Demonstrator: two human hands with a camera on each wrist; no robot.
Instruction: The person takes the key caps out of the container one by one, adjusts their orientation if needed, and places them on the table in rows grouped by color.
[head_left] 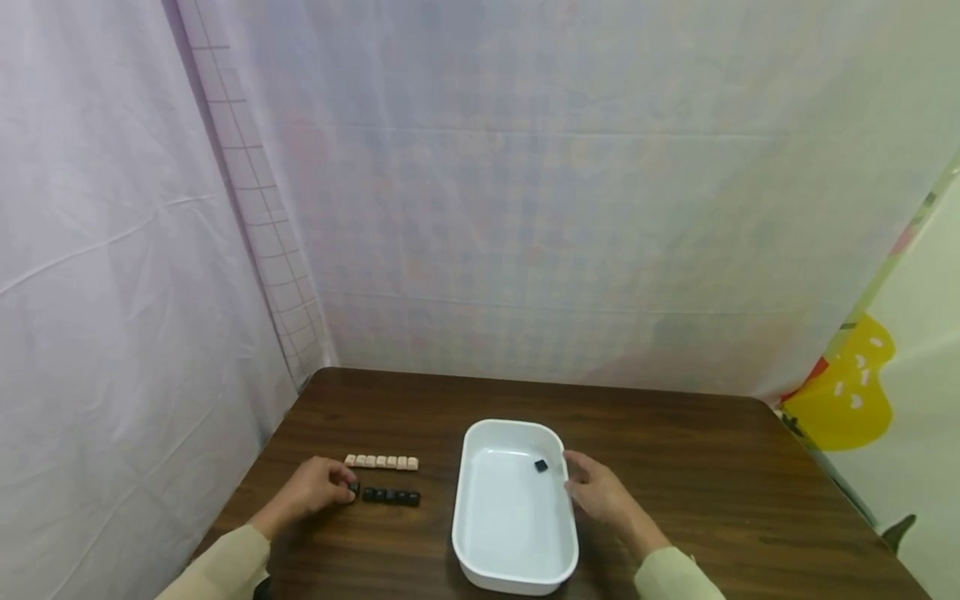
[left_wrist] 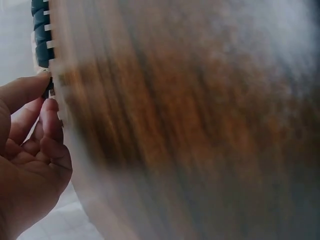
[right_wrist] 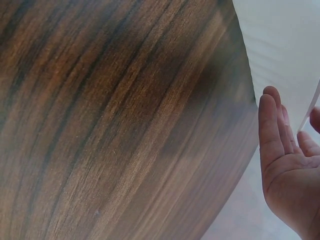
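In the head view my left hand (head_left: pixel 318 485) pinches a small black keycap (head_left: pixel 355 488) between thumb and fingers at the left end of a row of black keycaps (head_left: pixel 391 497). The left wrist view shows the thumb and a fingertip on this dark keycap (left_wrist: pixel 48 89), mostly covered by them. Behind lies a parallel row of cream keycaps (head_left: pixel 382 462). My right hand (head_left: pixel 600 493) holds the right rim of a white rectangular tray (head_left: pixel 459 500), thumb and index finger at the rim, other fingers fairly straight outside. One black keycap (head_left: pixel 541 466) lies inside the tray.
Everything stands on a dark brown wood-grain table (head_left: pixel 697 467). Pale curtains (head_left: pixel 525 208) hang behind it and to the left. At the right is a white sheet with a yellow printed shape (head_left: pixel 843 396).
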